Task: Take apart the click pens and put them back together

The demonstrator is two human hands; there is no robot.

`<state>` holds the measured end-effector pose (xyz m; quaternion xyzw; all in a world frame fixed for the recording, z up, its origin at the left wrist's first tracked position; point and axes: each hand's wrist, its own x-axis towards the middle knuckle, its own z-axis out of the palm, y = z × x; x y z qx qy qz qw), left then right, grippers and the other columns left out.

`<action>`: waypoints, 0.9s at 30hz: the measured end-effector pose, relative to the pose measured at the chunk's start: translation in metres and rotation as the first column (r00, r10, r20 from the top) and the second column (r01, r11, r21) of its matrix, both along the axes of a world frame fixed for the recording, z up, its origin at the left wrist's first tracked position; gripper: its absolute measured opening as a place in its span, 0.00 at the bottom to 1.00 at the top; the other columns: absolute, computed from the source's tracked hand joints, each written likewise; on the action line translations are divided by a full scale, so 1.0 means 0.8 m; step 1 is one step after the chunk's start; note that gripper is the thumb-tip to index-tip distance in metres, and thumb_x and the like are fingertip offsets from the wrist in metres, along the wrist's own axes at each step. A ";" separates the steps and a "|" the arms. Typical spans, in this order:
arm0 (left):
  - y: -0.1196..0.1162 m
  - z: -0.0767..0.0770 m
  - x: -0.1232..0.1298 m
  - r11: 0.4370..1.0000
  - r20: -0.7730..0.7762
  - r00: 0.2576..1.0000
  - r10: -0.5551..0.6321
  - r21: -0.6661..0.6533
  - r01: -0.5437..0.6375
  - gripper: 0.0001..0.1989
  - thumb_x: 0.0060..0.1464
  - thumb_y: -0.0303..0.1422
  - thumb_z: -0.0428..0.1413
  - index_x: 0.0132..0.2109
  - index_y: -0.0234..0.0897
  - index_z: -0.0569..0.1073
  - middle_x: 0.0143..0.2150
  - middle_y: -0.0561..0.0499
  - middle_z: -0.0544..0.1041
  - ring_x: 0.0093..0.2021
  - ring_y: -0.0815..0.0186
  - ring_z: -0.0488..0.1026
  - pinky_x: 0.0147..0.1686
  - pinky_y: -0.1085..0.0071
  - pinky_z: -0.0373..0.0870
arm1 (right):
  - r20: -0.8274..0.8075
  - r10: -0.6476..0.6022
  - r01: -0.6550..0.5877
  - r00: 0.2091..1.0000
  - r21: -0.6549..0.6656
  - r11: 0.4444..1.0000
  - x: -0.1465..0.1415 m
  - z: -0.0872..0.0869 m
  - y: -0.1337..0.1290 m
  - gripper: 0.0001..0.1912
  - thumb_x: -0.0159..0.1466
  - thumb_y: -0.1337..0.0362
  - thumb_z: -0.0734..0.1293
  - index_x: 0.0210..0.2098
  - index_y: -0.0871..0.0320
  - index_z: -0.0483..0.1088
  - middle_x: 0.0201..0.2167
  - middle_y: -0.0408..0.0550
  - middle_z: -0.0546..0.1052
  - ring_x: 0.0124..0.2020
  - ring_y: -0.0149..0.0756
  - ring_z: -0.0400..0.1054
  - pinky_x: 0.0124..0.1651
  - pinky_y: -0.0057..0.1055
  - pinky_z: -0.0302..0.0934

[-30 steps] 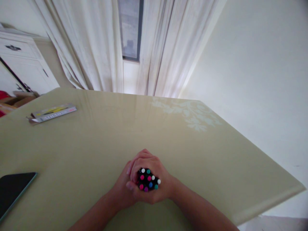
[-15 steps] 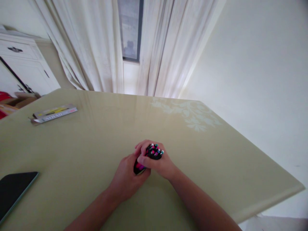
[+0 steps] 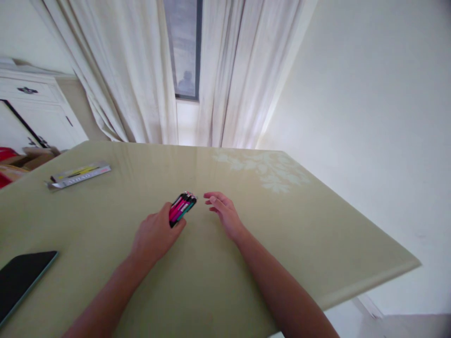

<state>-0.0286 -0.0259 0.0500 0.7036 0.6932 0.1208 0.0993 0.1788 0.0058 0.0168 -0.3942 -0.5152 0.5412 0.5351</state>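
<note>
Clasping slim, straight pens (image 3: 182, 208), the left grip (image 3: 157, 234) curls.

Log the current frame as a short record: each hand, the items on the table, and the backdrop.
Left hand: closed around a bundle of coloured pens
Right hand: open, lightly curled, apart from the pens
Table, far left: printed carton
Table, near left: flat black-topped device, cut off by the frame
Backdrop: pale curtains, window

head view — forward and down
</note>
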 end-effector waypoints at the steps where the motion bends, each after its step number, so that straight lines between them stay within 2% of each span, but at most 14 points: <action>1: 0.009 0.002 -0.010 0.999 -0.050 0.998 0.044 -0.006 -0.045 0.17 0.62 0.45 0.46 0.47 0.38 0.69 0.35 0.42 0.79 0.37 0.48 0.78 0.35 0.62 0.67 | 0.048 -0.047 0.047 0.998 0.005 0.999 0.007 -0.001 0.006 0.17 0.64 0.48 0.69 0.44 0.52 0.77 0.44 0.48 0.78 0.46 0.40 0.70 0.48 0.35 0.62; 5: 0.041 0.004 -0.056 0.984 -0.189 0.970 0.152 -0.063 -0.166 0.23 0.61 0.47 0.45 0.51 0.34 0.69 0.41 0.33 0.79 0.41 0.43 0.78 0.36 0.58 0.68 | 0.136 -0.146 0.144 0.980 0.023 0.989 0.022 -0.005 0.018 0.17 0.65 0.47 0.68 0.40 0.54 0.77 0.40 0.50 0.77 0.42 0.40 0.69 0.46 0.36 0.62; 8: 0.055 0.004 -0.087 0.958 -0.227 0.950 0.216 -0.139 -0.251 0.27 0.62 0.50 0.44 0.54 0.32 0.68 0.45 0.31 0.78 0.43 0.42 0.78 0.35 0.59 0.68 | 0.131 -0.135 0.134 0.982 0.018 0.991 0.022 -0.007 0.021 0.16 0.65 0.48 0.68 0.40 0.54 0.76 0.40 0.49 0.77 0.40 0.39 0.69 0.44 0.35 0.62; 12: 0.070 0.001 -0.113 0.942 -0.225 0.939 0.260 -0.153 -0.298 0.32 0.62 0.54 0.42 0.57 0.29 0.65 0.51 0.30 0.76 0.48 0.41 0.76 0.37 0.58 0.68 | 0.129 -0.111 0.109 0.985 0.019 0.994 0.018 -0.011 0.023 0.15 0.63 0.51 0.69 0.43 0.54 0.75 0.38 0.49 0.78 0.38 0.38 0.69 0.43 0.35 0.61; 16: 0.081 -0.006 -0.125 0.956 -0.169 0.958 0.231 -0.144 -0.255 0.35 0.61 0.54 0.44 0.60 0.26 0.64 0.57 0.27 0.71 0.52 0.39 0.74 0.45 0.53 0.70 | 0.132 -0.102 0.100 0.986 0.027 0.995 0.016 -0.013 0.025 0.16 0.63 0.50 0.70 0.44 0.54 0.74 0.37 0.49 0.77 0.37 0.37 0.69 0.41 0.35 0.62; 23: 0.076 -0.020 -0.127 0.966 -0.177 0.950 0.259 0.019 -0.260 0.36 0.59 0.56 0.48 0.60 0.30 0.69 0.60 0.27 0.68 0.60 0.32 0.65 0.51 0.42 0.65 | 0.140 -0.100 0.093 0.985 0.053 0.994 0.016 -0.016 0.025 0.14 0.64 0.52 0.70 0.44 0.54 0.73 0.38 0.48 0.77 0.38 0.37 0.70 0.42 0.34 0.63; 27: 0.070 -0.028 -0.127 0.969 -0.126 0.961 0.247 0.042 -0.243 0.40 0.59 0.59 0.47 0.65 0.33 0.65 0.63 0.28 0.65 0.62 0.31 0.62 0.53 0.38 0.62 | 0.168 -0.110 0.103 0.980 0.053 0.993 0.016 -0.018 0.025 0.14 0.63 0.53 0.70 0.44 0.53 0.73 0.37 0.47 0.77 0.38 0.36 0.70 0.42 0.34 0.63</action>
